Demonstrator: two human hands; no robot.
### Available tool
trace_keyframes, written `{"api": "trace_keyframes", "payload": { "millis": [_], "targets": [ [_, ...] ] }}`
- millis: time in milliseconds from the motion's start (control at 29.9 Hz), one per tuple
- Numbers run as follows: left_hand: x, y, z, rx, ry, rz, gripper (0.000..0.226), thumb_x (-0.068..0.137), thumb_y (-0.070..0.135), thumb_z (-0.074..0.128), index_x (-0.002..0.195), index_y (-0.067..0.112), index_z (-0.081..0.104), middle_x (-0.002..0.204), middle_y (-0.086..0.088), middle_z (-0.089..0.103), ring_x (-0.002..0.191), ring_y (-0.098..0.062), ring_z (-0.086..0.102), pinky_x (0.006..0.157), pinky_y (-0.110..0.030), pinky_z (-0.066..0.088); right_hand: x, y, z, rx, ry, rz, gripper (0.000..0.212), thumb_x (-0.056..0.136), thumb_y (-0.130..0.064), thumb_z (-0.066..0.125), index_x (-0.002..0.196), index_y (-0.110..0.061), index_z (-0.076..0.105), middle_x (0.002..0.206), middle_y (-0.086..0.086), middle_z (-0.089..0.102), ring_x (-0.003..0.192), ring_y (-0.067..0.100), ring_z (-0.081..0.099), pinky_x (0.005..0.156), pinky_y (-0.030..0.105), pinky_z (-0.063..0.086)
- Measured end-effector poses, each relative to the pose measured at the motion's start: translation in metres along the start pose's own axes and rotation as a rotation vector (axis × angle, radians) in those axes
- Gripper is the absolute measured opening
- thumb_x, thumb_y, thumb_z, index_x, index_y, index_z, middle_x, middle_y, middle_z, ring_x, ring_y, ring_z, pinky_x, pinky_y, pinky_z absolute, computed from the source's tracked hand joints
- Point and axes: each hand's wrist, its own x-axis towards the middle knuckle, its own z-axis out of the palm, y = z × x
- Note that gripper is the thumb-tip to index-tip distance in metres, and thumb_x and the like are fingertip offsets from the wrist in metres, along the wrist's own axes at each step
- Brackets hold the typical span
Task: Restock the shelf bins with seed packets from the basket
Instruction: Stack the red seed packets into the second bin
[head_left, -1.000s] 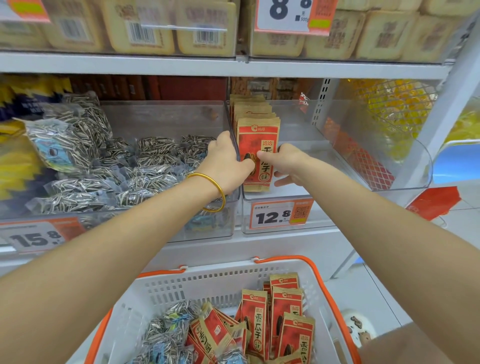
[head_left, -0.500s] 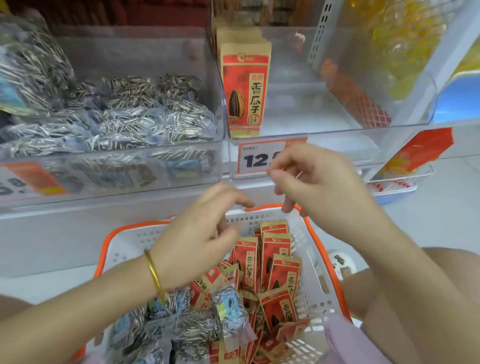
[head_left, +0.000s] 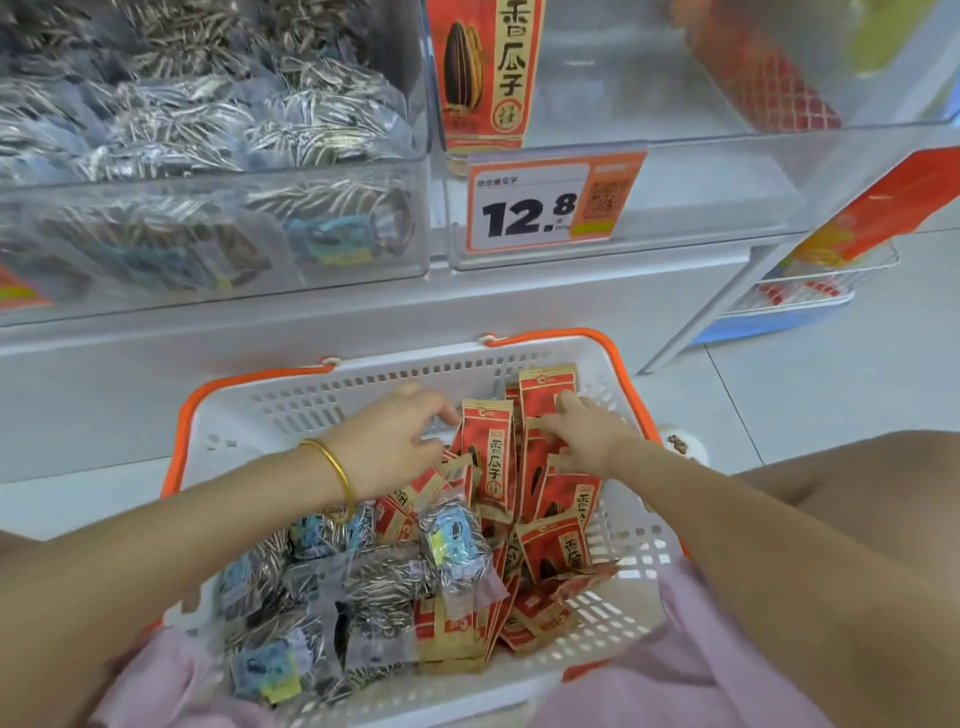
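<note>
A white basket (head_left: 311, 405) with an orange rim sits below the shelf. It holds red seed packets (head_left: 563, 551) on the right and silver striped packets (head_left: 452, 545) on the left. My left hand (head_left: 395, 441) reaches in, and its fingertips touch the left edge of an upright red packet (head_left: 487, 452). My right hand (head_left: 587, 436) lies with spread fingers on the upright red packets behind it (head_left: 545, 387). Above, the clear right bin (head_left: 727, 182) holds a row of red packets (head_left: 488, 78). The left bin (head_left: 332, 249) is full of silver striped packets.
A 12.8 price tag (head_left: 545, 202) hangs on the right bin's front. A slanted shelf leg (head_left: 701, 322) stands right of the basket, with a blue and white basket (head_left: 789, 301) and an orange sign (head_left: 883, 208) beyond. My knee (head_left: 831, 483) is at the right.
Both hands came down from the right bin, leaving a red packet there, and now reach into the basket. The view has tilted down.
</note>
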Motion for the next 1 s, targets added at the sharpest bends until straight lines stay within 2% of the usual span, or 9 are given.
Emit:
{"api": "trace_keyframes", "payload": {
  "millis": [134,201,335,435,536,669,770,904,1004],
  "targets": [
    [0.004,-0.004,0.007,-0.027,-0.025,-0.014,0.028,0.094,0.018,0.047,0.121,0.025,0.051,0.116,0.006,0.041,0.068,0.001,0.048,0.050,-0.011,0.034,-0.005,-0.004,-0.001,-0.223,-0.095,-0.046,0.010,0.086,-0.025,0.062,0.083,-0.015,0.060,0.100,0.003,0.056,0.095,0.022,0.056,0.073,0.034,0.049],
    [0.004,-0.004,0.007,-0.034,-0.033,-0.009,0.027,0.094,0.019,0.047,0.120,0.024,0.052,0.116,0.006,0.042,0.077,-0.005,0.056,0.051,-0.011,0.036,-0.009,-0.011,-0.015,-0.267,-0.021,-0.091,0.017,0.086,-0.013,0.058,0.070,-0.014,0.053,0.089,0.003,0.062,0.086,0.023,0.060,0.073,0.034,0.052],
    [0.001,0.000,0.006,-0.030,-0.050,0.020,0.038,0.091,0.033,0.055,0.127,0.024,0.046,0.130,0.001,0.041,0.108,-0.013,0.055,0.086,-0.022,0.047,-0.033,-0.027,-0.063,-0.345,0.405,-0.387,0.022,0.055,0.000,0.078,0.056,-0.016,0.062,0.063,0.000,0.063,0.064,0.023,0.062,0.055,0.030,0.053],
    [-0.001,0.003,0.009,-0.066,-0.079,0.080,0.088,0.078,0.046,0.069,0.146,0.026,0.017,0.150,0.003,0.020,0.134,-0.013,0.031,0.109,-0.027,0.032,-0.064,-0.027,-0.090,-0.053,0.542,-0.522,0.014,0.064,-0.016,0.080,0.062,-0.014,0.066,0.064,-0.002,0.063,0.065,0.022,0.062,0.059,0.031,0.050],
    [-0.004,0.011,0.011,-0.177,-0.062,0.160,0.110,0.063,0.049,0.079,0.143,0.038,0.004,0.149,0.006,0.022,0.135,-0.012,0.031,0.110,-0.037,0.035,-0.086,-0.031,-0.108,0.254,0.540,-0.492,0.016,0.076,-0.026,0.067,0.069,-0.013,0.066,0.065,-0.009,0.051,0.068,0.007,0.049,0.066,0.024,0.042],
    [-0.016,0.023,0.005,-0.266,0.053,0.196,0.089,0.068,0.037,0.080,0.130,0.039,0.015,0.122,0.006,0.050,0.104,-0.009,0.059,0.086,-0.034,0.053,-0.096,-0.042,-0.117,0.497,0.549,-0.418,0.016,0.081,-0.022,0.069,0.076,-0.006,0.068,0.071,-0.008,0.054,0.074,0.003,0.046,0.068,0.013,0.037],
    [-0.026,0.031,-0.010,-0.312,0.131,0.167,0.071,0.074,0.032,0.076,0.124,0.030,0.025,0.110,0.006,0.058,0.092,-0.008,0.063,0.078,-0.034,0.056,-0.104,-0.046,-0.122,0.738,0.594,-0.317,0.012,0.082,-0.015,0.072,0.079,-0.017,0.061,0.083,-0.010,0.057,0.079,0.001,0.052,0.074,0.019,0.044],
    [-0.043,0.044,-0.036,-0.478,0.237,0.143,0.058,0.077,0.030,0.073,0.113,0.032,0.028,0.102,0.014,0.059,0.086,0.004,0.061,0.073,-0.020,0.054,-0.123,-0.050,-0.134,1.295,0.721,-0.174,0.041,0.078,-0.024,0.075,0.104,-0.027,0.044,0.124,-0.004,0.055,0.106,0.014,0.061,0.077,0.028,0.056],
    [-0.055,0.062,-0.057,-0.549,0.347,0.175,0.055,0.077,0.033,0.072,0.114,0.030,0.032,0.104,0.017,0.059,0.090,0.007,0.059,0.079,-0.021,0.053,-0.133,-0.056,-0.139,1.511,0.380,-0.317,0.087,0.061,-0.049,0.082,0.132,-0.023,0.039,0.125,0.005,0.061,0.109,0.021,0.064,0.080,0.034,0.056]
  ]
}}
